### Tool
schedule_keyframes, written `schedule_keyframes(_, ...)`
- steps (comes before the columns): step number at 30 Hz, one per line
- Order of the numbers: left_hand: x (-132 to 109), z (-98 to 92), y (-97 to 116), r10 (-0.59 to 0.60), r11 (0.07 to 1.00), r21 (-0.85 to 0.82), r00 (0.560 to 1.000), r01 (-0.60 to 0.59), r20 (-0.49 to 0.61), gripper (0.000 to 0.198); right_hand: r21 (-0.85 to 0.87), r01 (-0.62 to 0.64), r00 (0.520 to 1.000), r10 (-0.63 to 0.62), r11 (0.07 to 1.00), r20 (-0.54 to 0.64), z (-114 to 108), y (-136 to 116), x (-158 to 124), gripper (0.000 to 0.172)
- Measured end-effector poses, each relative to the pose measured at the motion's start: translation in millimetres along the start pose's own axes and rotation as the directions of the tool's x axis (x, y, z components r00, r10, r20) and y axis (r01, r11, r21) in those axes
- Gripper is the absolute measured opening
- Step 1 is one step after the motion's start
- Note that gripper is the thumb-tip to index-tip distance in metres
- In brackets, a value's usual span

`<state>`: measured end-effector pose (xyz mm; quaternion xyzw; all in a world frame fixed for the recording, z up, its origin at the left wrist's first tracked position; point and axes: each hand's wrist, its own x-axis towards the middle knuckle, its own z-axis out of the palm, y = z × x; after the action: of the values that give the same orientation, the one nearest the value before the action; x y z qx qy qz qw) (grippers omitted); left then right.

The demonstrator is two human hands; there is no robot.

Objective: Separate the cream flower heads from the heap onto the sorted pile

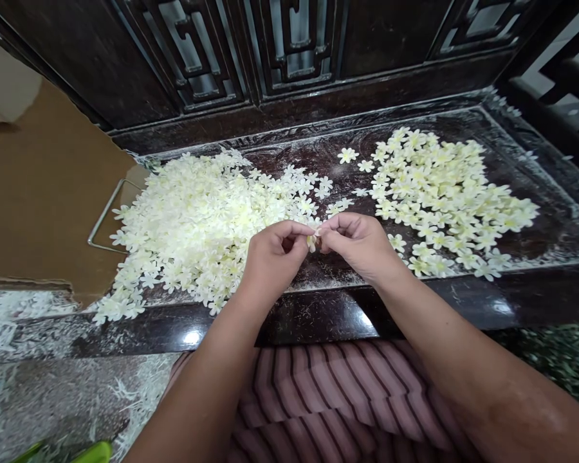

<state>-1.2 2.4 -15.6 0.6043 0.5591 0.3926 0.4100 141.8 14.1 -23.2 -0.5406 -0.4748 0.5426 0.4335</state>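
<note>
Flower (311,242), a single small pale one, is pinched by the narrowed fingers of both the left hand (275,254) and the right hand (359,243), above the worktop (525,170) between two heaps, its petals mostly hidden by the fingertips. The left heap (197,212) and the right heap (444,186) each hold too many overlapping blossoms to count, and several loose blossoms (348,155) lie between them. One cardboard piece (53,186) is cut off at left, while whether the green object (94,453) at the bottom edge is a container I cannot tell.
</note>
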Motion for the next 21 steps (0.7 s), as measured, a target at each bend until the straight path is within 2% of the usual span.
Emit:
schedule_keyframes(6, 3.3, -6.9, 6.7, -0.181, 0.981, -0.074, 0.983, 0.18, -0.015, 0.013, 0.008, 0.033, 0.999, -0.033, 0.999, -0.008, -2.2, 1.3, 0.7, 0.004)
schedule_keyframes(12, 8.0, -17.3, 6.4, -0.197, 0.98, -0.052, 0.975, 0.192, -0.107, 0.01, 0.048, 0.063, 0.994, -0.058, 0.997, -0.097, -11.6, 1.8, 6.3, 0.004)
schedule_keyframes(14, 8.2, -18.9, 7.4, -0.196, 0.98, -0.042, 0.977, 0.193, -0.081, 0.01, 0.041, 0.075, 0.991, -0.07, 0.996, -0.111, -11.3, 4.0, 6.1, 0.006)
schedule_keyframes(18, 7.2, -17.8, 8.7, -0.169, 0.984, -0.047, 0.985, 0.171, 0.038, 0.021, -0.014, 0.142, 0.987, -0.142, 0.99, -0.068, -2.2, 9.2, 1.1, 0.023)
schedule_keyframes(21, 6.7, -14.7, 8.5, -0.134, 0.988, -0.061, 0.983, 0.143, 0.122, 0.026, 0.006, 0.143, 0.99, -0.143, 0.99, 0.004, 4.5, 10.6, -1.3, 0.022)
